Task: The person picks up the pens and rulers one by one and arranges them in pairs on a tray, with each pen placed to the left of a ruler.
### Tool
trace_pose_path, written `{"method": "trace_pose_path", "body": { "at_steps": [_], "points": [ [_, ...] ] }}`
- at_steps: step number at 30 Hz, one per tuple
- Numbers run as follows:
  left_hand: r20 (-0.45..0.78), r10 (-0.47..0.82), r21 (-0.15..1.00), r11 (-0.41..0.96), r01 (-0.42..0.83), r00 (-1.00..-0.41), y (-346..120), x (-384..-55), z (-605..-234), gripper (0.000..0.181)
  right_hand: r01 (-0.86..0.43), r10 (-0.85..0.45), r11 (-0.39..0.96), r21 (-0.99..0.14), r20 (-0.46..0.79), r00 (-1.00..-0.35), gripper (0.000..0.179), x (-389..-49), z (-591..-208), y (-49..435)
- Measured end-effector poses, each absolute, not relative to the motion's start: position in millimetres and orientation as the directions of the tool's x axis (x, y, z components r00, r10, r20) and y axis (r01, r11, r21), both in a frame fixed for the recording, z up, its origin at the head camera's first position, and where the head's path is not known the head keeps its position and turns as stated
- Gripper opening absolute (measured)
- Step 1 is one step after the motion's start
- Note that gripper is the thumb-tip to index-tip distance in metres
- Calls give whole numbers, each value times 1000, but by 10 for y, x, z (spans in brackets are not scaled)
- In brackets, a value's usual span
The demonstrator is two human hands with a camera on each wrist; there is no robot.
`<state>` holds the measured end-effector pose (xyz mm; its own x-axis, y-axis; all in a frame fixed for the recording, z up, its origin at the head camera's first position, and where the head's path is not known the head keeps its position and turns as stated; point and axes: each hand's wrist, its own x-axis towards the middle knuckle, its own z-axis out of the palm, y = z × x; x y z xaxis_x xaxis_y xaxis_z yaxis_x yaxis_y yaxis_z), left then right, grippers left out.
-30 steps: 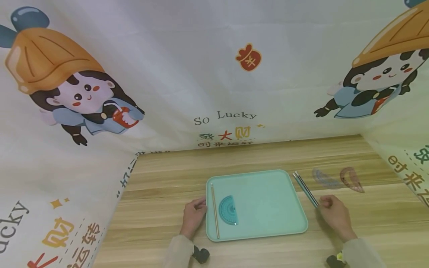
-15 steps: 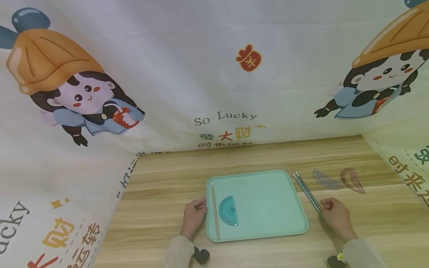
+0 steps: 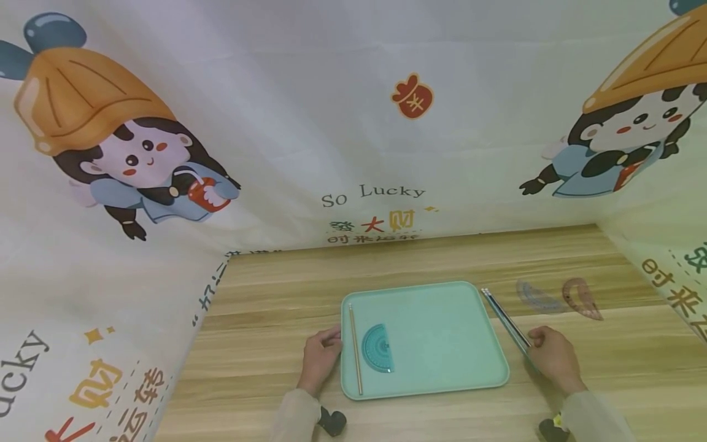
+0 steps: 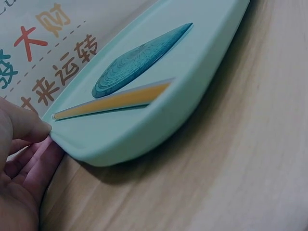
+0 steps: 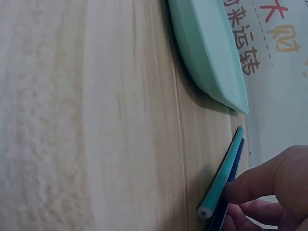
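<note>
My left hand (image 3: 319, 359) holds the left edge of a mint-green tray (image 3: 442, 344), thumb at the rim and fingers below it in the left wrist view. On the tray lie a gold-coloured pencil (image 3: 355, 350) and a teal half-round protractor (image 3: 378, 348). To the right of the tray, my right hand (image 3: 554, 359) pinches a dark blue pencil (image 5: 235, 163) near its closer end. A teal pencil (image 5: 222, 178) lies right alongside, overlapping the dark one in the right wrist view. Both pencils slant away toward the tray's far right corner.
A clear protractor (image 3: 538, 299) and a pinkish one (image 3: 582, 299) lie on the wooden table (image 3: 276, 307) beyond my right hand. A printed cloth (image 3: 276, 123) walls the table at the back and both sides.
The far ends of the two pencils have shifted slightly left and toward me, and the pencils lie closer together. My right hand has lowered a little; the left hand and tray stay put.
</note>
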<state>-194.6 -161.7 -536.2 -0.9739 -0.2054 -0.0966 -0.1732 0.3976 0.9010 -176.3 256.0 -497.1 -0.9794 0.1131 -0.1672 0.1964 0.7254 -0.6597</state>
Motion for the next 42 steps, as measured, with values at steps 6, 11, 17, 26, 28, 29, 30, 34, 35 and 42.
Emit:
{"method": "trace_pose_path", "body": {
  "at_steps": [6,11,17,26,28,29,30,34,35,42],
  "points": [
    [-113,-209,895,403,-191,-971,-1607,-1939,-5355,34,221,93,758,-614,-234,-968,40,-1783,-4971,2576],
    [-111,-201,895,406,-186,-973,-1615,-1933,-5365,35,170,48,757,-631,-206,-977,37,-1773,-4967,2587],
    [-101,-210,893,411,-182,-972,-1621,-1947,-5379,35,162,16,714,-682,-215,-976,37,-1773,-4931,2634],
    [-111,-213,900,393,-189,-971,-1614,-1953,-5383,35,226,13,633,-740,-282,-959,44,-1784,-4900,2662],
    [-110,-214,901,392,-188,-971,-1612,-1958,-5383,35,229,-2,615,-755,-292,-956,46,-1785,-4911,2671],
    [-108,-214,901,392,-187,-971,-1613,-1959,-5380,35,234,-7,600,-765,-298,-955,47,-1791,-4918,2678],
    [-103,-209,900,396,-180,-972,-1614,-1961,-5379,35,243,-9,582,-776,-306,-952,48,-1793,-4921,2683],
    [-107,-210,900,395,-185,-972,-1611,-1965,-5381,35,271,-63,479,-835,-341,-938,50,-1782,-4945,2728],
    [-108,-209,899,396,-185,-972,-1610,-1963,-5379,35,284,-75,440,-852,-350,-934,51,-1777,-4951,2738],
    [-97,-222,898,401,-182,-970,-1607,-1953,-5372,36,355,-131,272,-894,-400,-907,59,-1740,-4970,2784]
  ]
}}
